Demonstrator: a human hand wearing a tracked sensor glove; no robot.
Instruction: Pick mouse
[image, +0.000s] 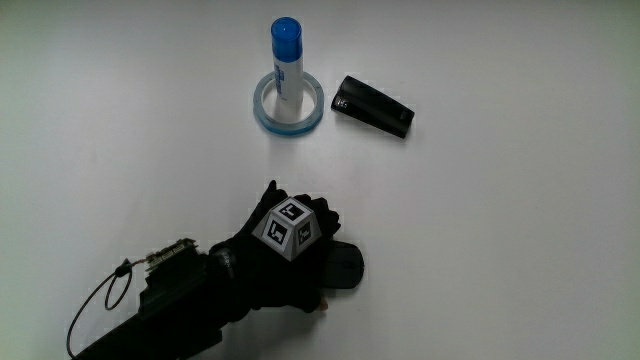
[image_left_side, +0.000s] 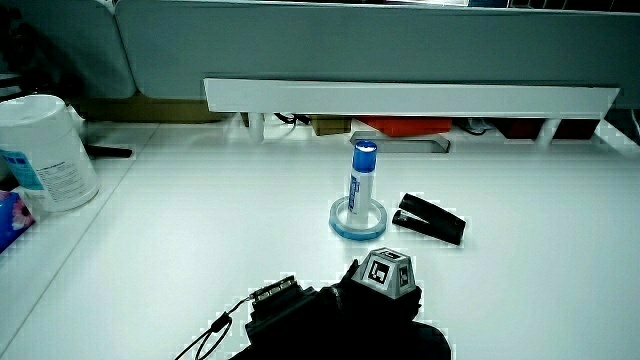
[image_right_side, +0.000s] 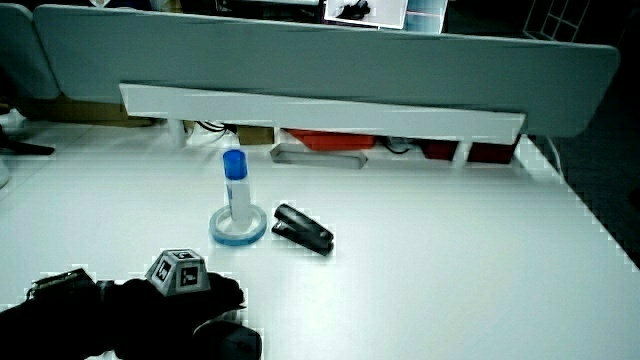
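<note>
Curled fingers of the hand (image: 285, 250) have a grip on the black mouse (image: 345, 268), which sits on the white worktop (image: 520, 250) nearer the person than everything else, mostly buried under the glove so only one rounded end pokes out. Farther off there's one blue-capped tube (image: 285, 62) standing in one tape ring (image: 287, 104), and one black stapler (image: 373, 105) just beside the ring. In a side view (image_right_side: 225, 338) the mouse is just a dark lump cut off at the edge.

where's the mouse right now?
The mouse lies on the table under the hand, mostly covered by its fingers, nearer to the person than the tape ring and the black stapler.
</note>
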